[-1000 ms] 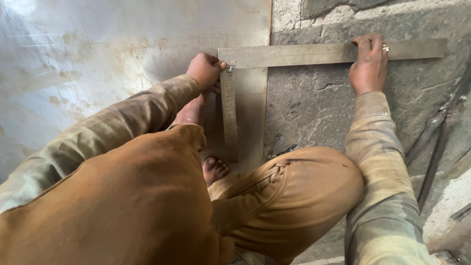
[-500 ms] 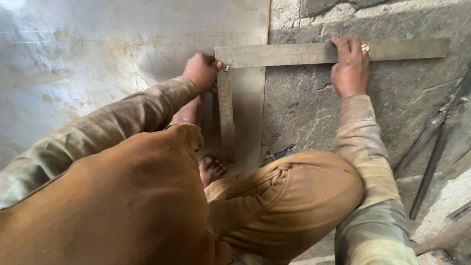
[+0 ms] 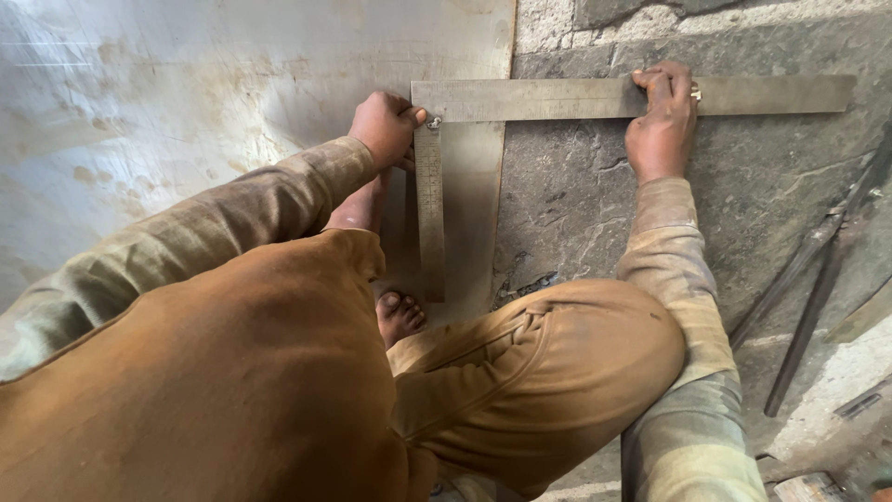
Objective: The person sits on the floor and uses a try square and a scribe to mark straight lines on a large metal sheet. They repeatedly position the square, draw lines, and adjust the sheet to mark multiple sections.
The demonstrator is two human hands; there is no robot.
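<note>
A large metal L-shaped square (image 3: 557, 98) lies across the edge of a pale metal sheet (image 3: 186, 84). Its long arm runs right over the dark stone floor (image 3: 576, 204); its short arm (image 3: 429, 214) points back toward me on the sheet. My left hand (image 3: 383, 125) is closed at the square's corner, apparently pinching a small marking tool against it. My right hand (image 3: 662, 121) presses flat on the long arm, fingers over its top edge, a ring on one finger. My bare foot (image 3: 400, 316) rests on the sheet below the short arm.
My knees in brown trousers (image 3: 530, 372) fill the lower middle. Several thin metal rods (image 3: 808, 270) lie slanted on the floor at the right. A rough pale wall base (image 3: 650, 14) runs along the top right. Scraps lie at the bottom right corner.
My right hand has slid left along the long arm of the square. My left hand stays at the corner, and the square has barely shifted.
</note>
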